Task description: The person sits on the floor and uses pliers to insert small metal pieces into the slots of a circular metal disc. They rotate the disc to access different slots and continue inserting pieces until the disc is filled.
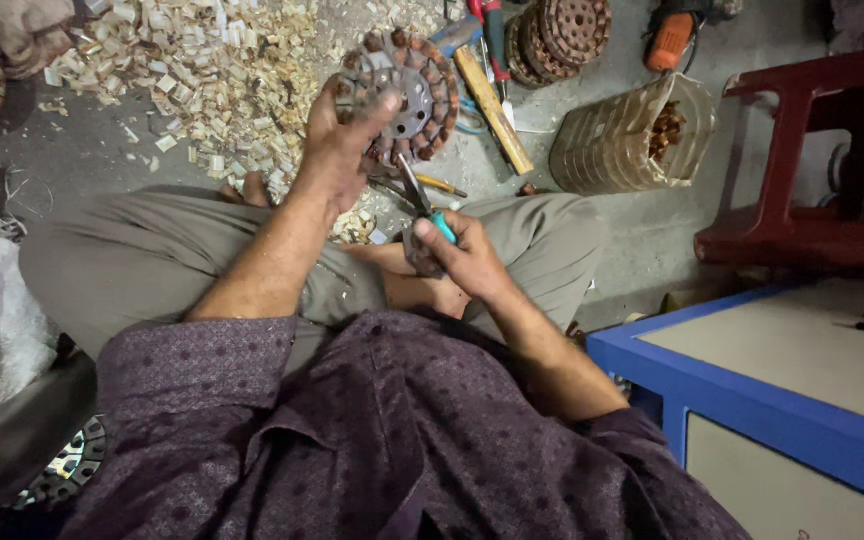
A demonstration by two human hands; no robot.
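I sit cross-legged on a grey floor. My left hand (337, 150) grips a round rusty motor stator (414, 92) with copper windings, held upright in front of me. My right hand (460, 257) is closed around pliers (422, 200) with teal handles, their jaws pointing up toward the lower edge of the stator. The jaw tips sit just below the windings; whether they touch is unclear.
A heap of small pale paper strips (202, 70) lies on the floor ahead. A wooden-handled tool (494, 110), stacked stators (557, 35), a sack of copper bits (632, 140), a red stool (812, 150) and a blue-edged table (752, 400) stand right.
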